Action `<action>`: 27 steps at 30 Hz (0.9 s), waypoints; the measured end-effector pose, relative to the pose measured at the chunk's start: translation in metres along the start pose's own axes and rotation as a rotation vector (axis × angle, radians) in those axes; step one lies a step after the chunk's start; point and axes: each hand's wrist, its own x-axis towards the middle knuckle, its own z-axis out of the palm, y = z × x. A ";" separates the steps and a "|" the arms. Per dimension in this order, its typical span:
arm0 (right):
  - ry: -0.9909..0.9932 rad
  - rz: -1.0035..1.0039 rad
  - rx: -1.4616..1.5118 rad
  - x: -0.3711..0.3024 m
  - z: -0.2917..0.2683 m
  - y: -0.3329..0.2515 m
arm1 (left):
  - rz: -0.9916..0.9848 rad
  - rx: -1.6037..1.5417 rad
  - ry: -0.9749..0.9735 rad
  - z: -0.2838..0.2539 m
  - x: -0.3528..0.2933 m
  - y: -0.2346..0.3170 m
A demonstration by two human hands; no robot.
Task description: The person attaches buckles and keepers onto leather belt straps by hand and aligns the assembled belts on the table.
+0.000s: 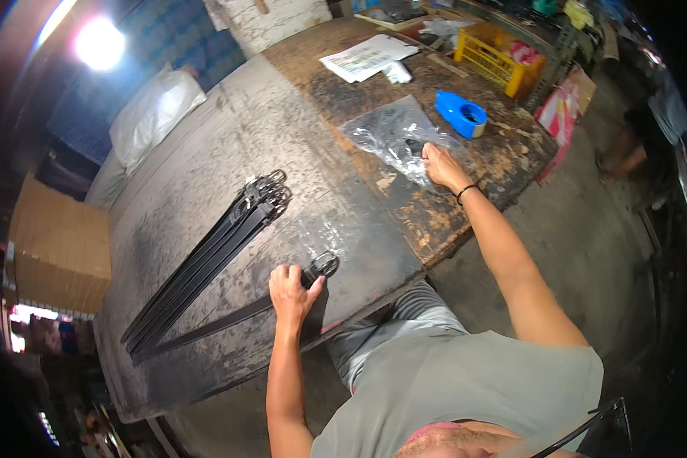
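My left hand point(290, 294) is closed round a black belt point(229, 317) close to its buckle point(326, 264), at the table's near edge. The rest of that belt runs flat toward the lower left. Left of it lies a bundle of several black belts point(206, 256), their buckles bunched at the far end. Farther right, my right hand point(443, 166) is closed at the side of a clear plastic bag point(385, 126). Small dark pieces show in or under the bag by my fingertips. What those fingers pinch is too small to make out.
A blue tape dispenser point(461, 114) sits beyond my right hand. Papers point(366, 58) and a yellow crate point(490, 61) are at the table's far side. A cardboard box point(61, 244) and a white sack point(156, 114) stand along the left. Another person point(653, 126) is at the right.
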 end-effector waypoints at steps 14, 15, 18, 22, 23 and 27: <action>0.009 0.187 0.943 -0.133 -0.020 -0.134 | 0.102 -0.362 -0.120 -0.094 0.018 0.061; -0.020 0.139 0.978 -0.135 -0.006 -0.148 | -0.067 -0.664 -0.285 -0.097 0.020 0.063; -0.195 0.053 1.018 -0.143 0.021 -0.180 | -0.232 -1.093 -0.511 -0.110 0.024 0.061; -0.209 -0.110 1.420 -0.145 0.020 -0.221 | -0.200 -1.422 -0.706 -0.104 0.017 0.062; -0.210 0.066 1.282 -0.150 0.010 -0.234 | -0.239 -1.469 -0.777 -0.100 0.016 0.066; -0.320 0.013 0.742 -0.155 0.002 -0.219 | -0.233 -1.232 -0.637 -0.091 0.014 0.073</action>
